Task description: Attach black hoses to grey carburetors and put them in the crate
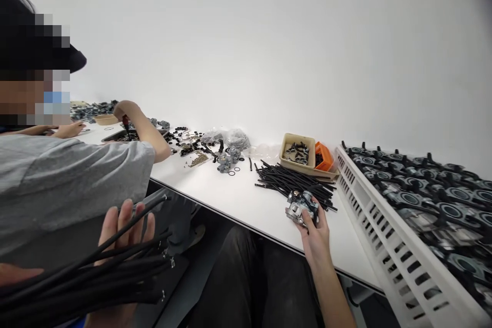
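Observation:
In my left hand (126, 225), at the lower left, lies a thick bundle of black rubber hoses (115, 277). The hoses cross the palm with the fingers curled up behind them, and small metal clips show at their ends. My right hand (317, 238) grips a silver metal carburetor (302, 207) above the front part of the white table (230, 200). Just behind the carburetor, a pile of loose black hoses (292, 179) is spread on the tabletop.
A white slotted crate (384, 230) full of carburetors stands at the right. Behind the hoses are a beige bin (288, 138) and an orange basket (325, 156). Carburetors (228, 159) and small parts lie mid-table. A co-worker in a grey shirt (77, 174) works at the left.

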A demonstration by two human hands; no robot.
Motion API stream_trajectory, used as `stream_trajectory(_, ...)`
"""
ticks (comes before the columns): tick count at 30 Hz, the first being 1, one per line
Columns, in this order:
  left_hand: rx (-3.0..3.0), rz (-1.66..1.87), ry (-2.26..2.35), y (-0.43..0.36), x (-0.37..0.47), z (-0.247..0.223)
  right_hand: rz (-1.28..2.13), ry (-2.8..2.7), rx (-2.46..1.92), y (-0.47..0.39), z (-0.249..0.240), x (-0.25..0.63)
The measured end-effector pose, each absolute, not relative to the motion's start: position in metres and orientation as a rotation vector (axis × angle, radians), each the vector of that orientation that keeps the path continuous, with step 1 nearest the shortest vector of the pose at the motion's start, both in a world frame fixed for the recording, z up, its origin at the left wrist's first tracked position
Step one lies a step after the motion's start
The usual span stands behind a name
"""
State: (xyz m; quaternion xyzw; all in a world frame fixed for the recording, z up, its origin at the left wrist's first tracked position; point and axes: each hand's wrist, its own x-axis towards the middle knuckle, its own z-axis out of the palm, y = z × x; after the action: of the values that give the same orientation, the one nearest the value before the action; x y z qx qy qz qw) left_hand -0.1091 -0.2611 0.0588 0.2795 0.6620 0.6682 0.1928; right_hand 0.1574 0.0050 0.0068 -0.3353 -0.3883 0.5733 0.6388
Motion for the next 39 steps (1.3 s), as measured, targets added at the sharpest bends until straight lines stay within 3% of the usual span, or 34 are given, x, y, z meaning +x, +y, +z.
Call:
stream_trajectory(4,0.77,2.718,1.279,-0.246,-0.085,0.073,1.336,-0.889,-0.761,0.002,0.007,0.159)
stream_trajectory(7,0.684,2.753,1.057,-0.24,-0.08,0.082,1.328,-0.901,-0.776,0.0,0.008,0.158)
stream_trajectory(15,0.74,2.382,0.905,-0.207,-0.053,0.089,1.326,-0.905,-0.831,-0.004,0.011,0.156)
stream_trajectory(22,0.901,1.672,1.078,-0.126,-0.02,0.097,1.367,-0.831,-0.809,-0.008,0.015,0.157)
stream_trajectory(31,1.897,0.936,1.839,0.045,-0.051,0.136,1.303,-0.83,-0.791,-0.012,0.009,0.158)
stream_trajectory(39,2.312,0.569,1.759,0.131,-0.013,0.127,1.242,-0.798,-0.763,-0.011,0.004,0.152)
